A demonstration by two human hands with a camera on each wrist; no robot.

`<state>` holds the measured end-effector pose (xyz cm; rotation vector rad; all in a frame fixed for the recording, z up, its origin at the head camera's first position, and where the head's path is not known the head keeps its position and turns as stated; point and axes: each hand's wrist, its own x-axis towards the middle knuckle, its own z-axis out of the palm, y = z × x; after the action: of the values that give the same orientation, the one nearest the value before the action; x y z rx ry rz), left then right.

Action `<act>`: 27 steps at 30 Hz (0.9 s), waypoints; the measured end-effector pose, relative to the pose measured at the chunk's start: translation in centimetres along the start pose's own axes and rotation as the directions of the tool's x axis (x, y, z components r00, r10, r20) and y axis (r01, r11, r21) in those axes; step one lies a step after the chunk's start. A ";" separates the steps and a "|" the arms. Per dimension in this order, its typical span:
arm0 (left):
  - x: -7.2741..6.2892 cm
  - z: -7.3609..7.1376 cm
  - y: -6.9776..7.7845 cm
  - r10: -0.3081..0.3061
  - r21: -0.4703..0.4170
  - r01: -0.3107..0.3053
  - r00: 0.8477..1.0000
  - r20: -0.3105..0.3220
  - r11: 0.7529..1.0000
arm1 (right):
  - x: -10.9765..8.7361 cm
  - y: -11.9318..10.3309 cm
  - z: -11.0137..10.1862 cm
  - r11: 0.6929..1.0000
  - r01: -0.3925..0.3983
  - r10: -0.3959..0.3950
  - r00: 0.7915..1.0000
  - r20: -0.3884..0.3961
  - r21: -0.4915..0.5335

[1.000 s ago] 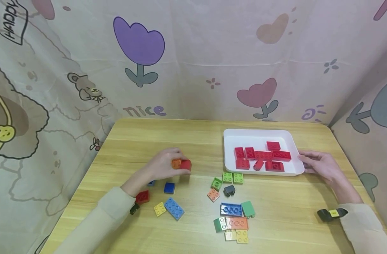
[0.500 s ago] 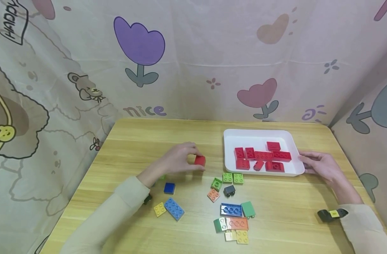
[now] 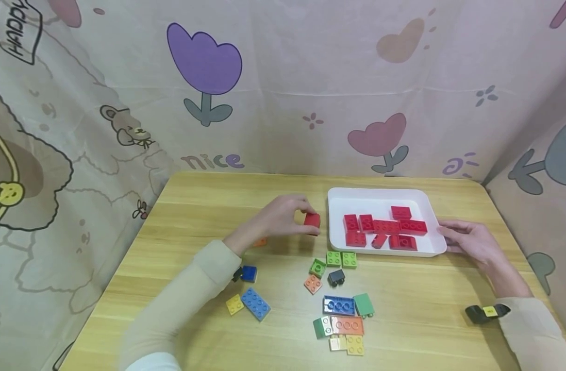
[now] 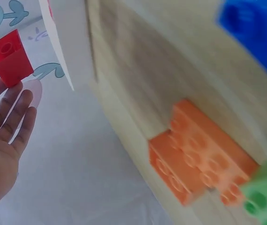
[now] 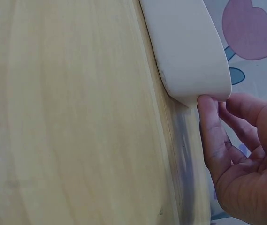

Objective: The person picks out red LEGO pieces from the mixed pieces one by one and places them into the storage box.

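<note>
A red toy brick (image 3: pixel 312 220) is pinched between the thumb and fingertips of my left hand (image 3: pixel 283 215), just left of the white tray. In the left wrist view, the brick (image 4: pixel 12 58) shows a round stud on one end, and the other fingers extend below it. My right hand (image 3: pixel 470 242) grips the right end of the white tray (image 3: pixel 380 194). The right wrist view has its fingers and thumb at the tray's rim and end wall (image 5: pixel 189 51). Several red bricks (image 3: pixel 386 227) lie inside the tray, mostly toward its front.
In front of the tray are green bricks (image 3: pixel 333 259), a black wheeled piece (image 3: pixel 336 277) and blue, orange and yellow bricks (image 3: pixel 348 325). Blue (image 3: pixel 255 304) and yellow (image 3: pixel 234 304) bricks lie near my left forearm. Orange bricks (image 4: pixel 194 154) sit below that hand. A patterned cloth hangs behind.
My left hand has carried the red brick rightward and slightly back to near the tray's left side, uncovering part of an orange brick. My right hand and the tray stay put.
</note>
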<state>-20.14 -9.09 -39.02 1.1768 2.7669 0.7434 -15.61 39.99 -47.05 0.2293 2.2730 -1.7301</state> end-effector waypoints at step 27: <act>8.3 3.5 1.2 0.035 -0.030 -0.033 0.997 0.074 0.999 | 0.0 0.0 -0.1 1.000 0.019 -0.018 1.000 0.013 -0.014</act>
<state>-24.40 -1.20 -40.43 1.2229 2.6736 0.7241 -15.58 40.05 -47.04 0.1948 2.2851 -1.7186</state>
